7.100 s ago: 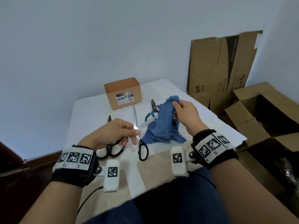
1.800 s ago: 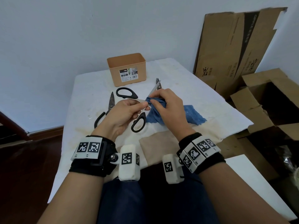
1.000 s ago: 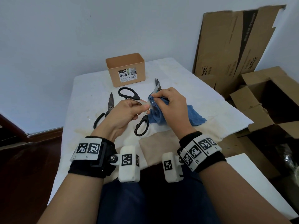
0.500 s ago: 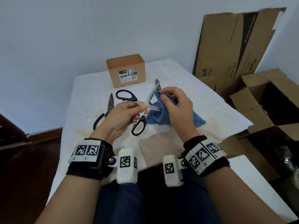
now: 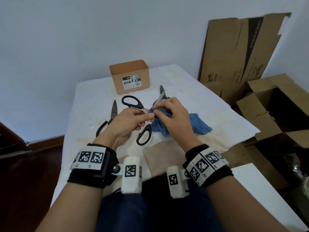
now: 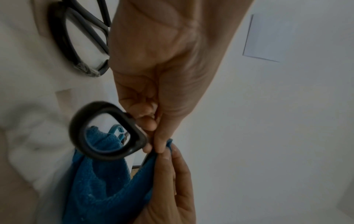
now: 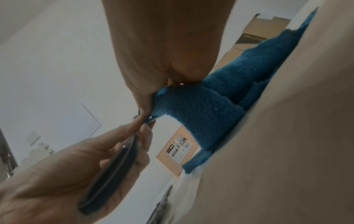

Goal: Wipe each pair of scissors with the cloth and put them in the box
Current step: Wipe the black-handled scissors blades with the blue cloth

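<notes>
Above the table (image 5: 192,91), left hand (image 5: 123,126) pinches splayed black scissors (image 5: 142,118); right hand (image 5: 173,119) pinches cloth (image 5: 197,124) round one blade.

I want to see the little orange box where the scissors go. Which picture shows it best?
The head view: the whole orange box stands open-topped at the table's far end. The right wrist view shows only part of its labelled side behind the blue cloth. The left wrist view misses it.

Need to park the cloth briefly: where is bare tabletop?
Bare patches: right of the orange box toward the table edge, and its near-left corner. Crowded: the middle, with the dark scissors, the blue cloth and both hands.
</notes>
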